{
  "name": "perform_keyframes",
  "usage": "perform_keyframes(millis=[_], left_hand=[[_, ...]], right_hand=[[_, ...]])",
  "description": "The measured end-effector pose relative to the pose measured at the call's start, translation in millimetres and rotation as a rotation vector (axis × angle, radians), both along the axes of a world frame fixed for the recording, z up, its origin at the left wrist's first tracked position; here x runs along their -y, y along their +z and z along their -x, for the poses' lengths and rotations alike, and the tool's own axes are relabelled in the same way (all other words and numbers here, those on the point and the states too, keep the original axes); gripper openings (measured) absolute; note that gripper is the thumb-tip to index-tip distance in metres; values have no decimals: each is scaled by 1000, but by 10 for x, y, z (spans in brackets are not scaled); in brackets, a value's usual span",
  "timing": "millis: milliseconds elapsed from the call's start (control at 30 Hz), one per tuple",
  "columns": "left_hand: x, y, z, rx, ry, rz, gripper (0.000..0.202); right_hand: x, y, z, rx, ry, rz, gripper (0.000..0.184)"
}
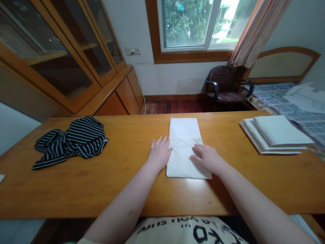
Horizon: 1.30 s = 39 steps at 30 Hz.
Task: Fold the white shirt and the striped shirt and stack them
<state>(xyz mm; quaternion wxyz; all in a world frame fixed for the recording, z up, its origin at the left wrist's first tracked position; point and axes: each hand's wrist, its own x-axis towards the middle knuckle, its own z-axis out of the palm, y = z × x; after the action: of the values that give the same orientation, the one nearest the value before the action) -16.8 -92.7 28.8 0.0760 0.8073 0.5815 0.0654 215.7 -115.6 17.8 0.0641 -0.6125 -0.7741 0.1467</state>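
A white folded cloth [184, 134] lies lengthwise in the middle of the wooden table [101, 179]. My left hand [159, 153] rests flat at the cloth's left edge, fingers stretched out and together, touching the edge. My right hand [207, 156] lies palm down on the cloth's near right part, fingers pointing left and spread flat. Neither hand holds anything.
A crumpled black-and-white striped garment [72, 140] lies at the table's left. A stack of folded white cloths [275, 134] sits at the right. Beyond the table stand a wooden cabinet [63, 57], a dark armchair [224, 86] and a bed [291, 105].
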Motion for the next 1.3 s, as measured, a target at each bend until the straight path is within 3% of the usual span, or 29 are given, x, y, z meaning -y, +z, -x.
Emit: perform_keyframes(millis=[133,200,367,500,600,667,833,933,1067,1233,1300], left_hand=[[-140,-144,-44,45,-281,-12,48],[-127,-275,-106,49,-308,42,51],[-116,-466,-169,60,-90,146,66],[-155,-445,-93,110,-70,169,61],[-116,-351,12,212,62,159,61],[-22,-266,90,359,145,200,57],[371,-171,231,764,171,551,41],[554,-218,290,788,249,543,32],[660,-241,353,827,249,472,23],[736,-238,340,984,299,959,28],[758,-265,307,999,365,1020,29]], right_hand=[[-107,-34,88,-31,-28,-140,49],[-117,-150,157,-5,6,-131,57],[-142,-350,176,41,-120,-34,62],[-175,-350,106,21,-116,2,62],[-179,-347,94,14,-124,-3,63],[-176,-352,99,9,-128,-1,62],[-179,-360,107,-9,-157,-11,62],[-182,-354,108,-21,-170,-11,62],[-180,-342,113,-21,-170,-9,62],[-172,-338,120,-15,-171,-13,62],[-167,-339,122,-16,-169,-13,62]])
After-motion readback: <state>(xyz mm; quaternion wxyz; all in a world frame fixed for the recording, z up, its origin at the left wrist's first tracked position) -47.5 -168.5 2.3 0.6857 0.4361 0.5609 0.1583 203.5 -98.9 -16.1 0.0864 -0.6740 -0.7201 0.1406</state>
